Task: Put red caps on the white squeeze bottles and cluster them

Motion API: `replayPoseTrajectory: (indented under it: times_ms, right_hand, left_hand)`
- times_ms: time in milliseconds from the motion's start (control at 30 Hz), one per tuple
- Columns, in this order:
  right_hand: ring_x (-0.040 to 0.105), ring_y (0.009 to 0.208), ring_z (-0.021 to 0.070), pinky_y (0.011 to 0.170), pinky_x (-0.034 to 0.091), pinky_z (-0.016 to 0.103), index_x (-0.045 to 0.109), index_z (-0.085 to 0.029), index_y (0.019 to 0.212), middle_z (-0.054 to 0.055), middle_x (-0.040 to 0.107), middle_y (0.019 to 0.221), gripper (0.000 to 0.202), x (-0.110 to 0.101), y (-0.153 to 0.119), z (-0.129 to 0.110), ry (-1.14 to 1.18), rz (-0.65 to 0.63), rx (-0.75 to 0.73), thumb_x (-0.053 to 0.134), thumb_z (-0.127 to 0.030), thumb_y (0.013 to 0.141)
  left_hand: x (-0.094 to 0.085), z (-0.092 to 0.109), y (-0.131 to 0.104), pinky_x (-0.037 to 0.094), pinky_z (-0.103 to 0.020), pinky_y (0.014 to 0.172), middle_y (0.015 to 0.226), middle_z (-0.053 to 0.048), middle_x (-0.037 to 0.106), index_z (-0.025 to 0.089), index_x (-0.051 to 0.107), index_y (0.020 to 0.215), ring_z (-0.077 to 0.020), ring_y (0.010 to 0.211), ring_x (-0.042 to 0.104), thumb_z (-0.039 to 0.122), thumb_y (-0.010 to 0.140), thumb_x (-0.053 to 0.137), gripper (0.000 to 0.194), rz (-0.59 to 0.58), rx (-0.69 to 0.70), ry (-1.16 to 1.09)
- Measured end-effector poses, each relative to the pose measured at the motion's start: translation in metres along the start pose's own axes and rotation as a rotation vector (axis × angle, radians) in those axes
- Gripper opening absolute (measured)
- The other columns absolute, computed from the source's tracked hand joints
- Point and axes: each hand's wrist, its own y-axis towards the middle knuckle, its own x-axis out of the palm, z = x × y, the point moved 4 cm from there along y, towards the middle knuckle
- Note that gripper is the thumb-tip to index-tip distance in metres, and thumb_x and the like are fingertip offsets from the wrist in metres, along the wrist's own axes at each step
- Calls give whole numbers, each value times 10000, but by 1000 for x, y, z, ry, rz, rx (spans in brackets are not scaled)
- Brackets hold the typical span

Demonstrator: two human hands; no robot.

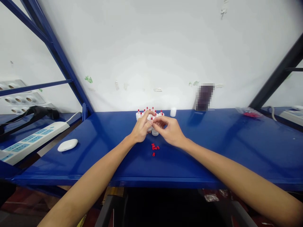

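Observation:
My left hand (141,127) is closed around a small white bottle, mostly hidden by the fingers. My right hand (172,130) meets it from the right, thumb and forefinger pinched together beside the left fingertips. What this pinch holds is too small to make out. Behind both hands stands a cluster of white bottles (138,116) with red tips. A white round piece (155,133) shows below the fingers, partly covered. Nearer to me, several loose red caps (153,147) lie on the blue table (113,157).
A white cylindrical container (173,112) stands by the wall, left of a blurred dark rectangular object (204,97). A white oval case (67,145) lies at left, near a power strip (35,140). A clear bag with red pieces (251,113) rests at back right.

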Motion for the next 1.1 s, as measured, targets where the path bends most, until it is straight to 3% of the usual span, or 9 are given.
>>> replayPoseTrajectory:
  times_ms: [133, 300, 500, 600, 700, 800, 1000, 1100]
  right_hand:
    - [614, 629, 143, 608, 469, 267, 716, -177, 891, 24, 716, 742, 155, -12, 7, 9, -69, 19, 63, 662, -317, 848]
    - [619, 602, 136, 630, 474, 267, 731, -177, 905, 21, 736, 763, 126, -13, 7, 20, -242, -83, 88, 636, -250, 864]
    - [606, 583, 124, 645, 442, 263, 741, -183, 1046, 13, 733, 772, 214, -5, 3, 25, -344, -169, 72, 590, -220, 899]
    - [547, 542, 106, 608, 405, 247, 749, -181, 979, -21, 659, 656, 186, -9, 4, 14, -333, -186, 14, 594, -196, 879]
    - [484, 509, 90, 573, 369, 235, 756, -175, 873, -52, 557, 554, 137, -6, 2, 2, -348, -432, -24, 631, -149, 825]
    - [450, 488, 84, 541, 356, 230, 776, -176, 947, -57, 539, 548, 190, 0, -5, -4, -321, -710, -35, 647, -133, 814]
    - [492, 495, 103, 540, 391, 237, 773, -199, 1114, -42, 588, 565, 347, 6, -13, -3, -263, -846, -51, 561, -86, 863]
    - [562, 571, 111, 592, 434, 243, 773, -203, 1110, 0, 701, 715, 377, 9, -14, -3, -271, -917, -71, 539, -49, 857]
  left_hand:
    - [-25, -8, 4, 349, -239, 554, 547, 64, 509, 201, 568, 1046, -119, 496, 468, 394, 953, 434, 253, 286, -61, 361]
    - [-41, -14, 6, 373, -243, 555, 562, 46, 522, 194, 585, 907, -124, 511, 495, 341, 956, 400, 242, 453, -102, 341]
    - [-30, -7, 5, 410, -224, 531, 567, 38, 559, 184, 571, 825, -106, 486, 542, 418, 1000, 359, 361, 381, -34, 279]
    - [-26, -6, 4, 428, -227, 522, 543, 24, 575, 176, 550, 746, -108, 463, 566, 494, 1004, 340, 460, 328, 23, 224]
    - [-25, -5, 2, 414, -231, 497, 518, 11, 572, 172, 544, 690, -108, 436, 551, 545, 995, 321, 531, 303, 63, 192]
    - [-23, -3, 1, 398, -235, 505, 513, 8, 560, 172, 544, 677, -106, 440, 527, 544, 997, 307, 544, 263, 92, 226]
    - [-13, 1, 1, 373, -260, 560, 509, 5, 529, 176, 529, 641, -111, 485, 466, 475, 1000, 301, 520, 139, 140, 359]
    - [-10, 3, 0, 363, -271, 574, 515, 4, 523, 176, 534, 637, -116, 501, 458, 471, 986, 332, 501, 99, 150, 369]
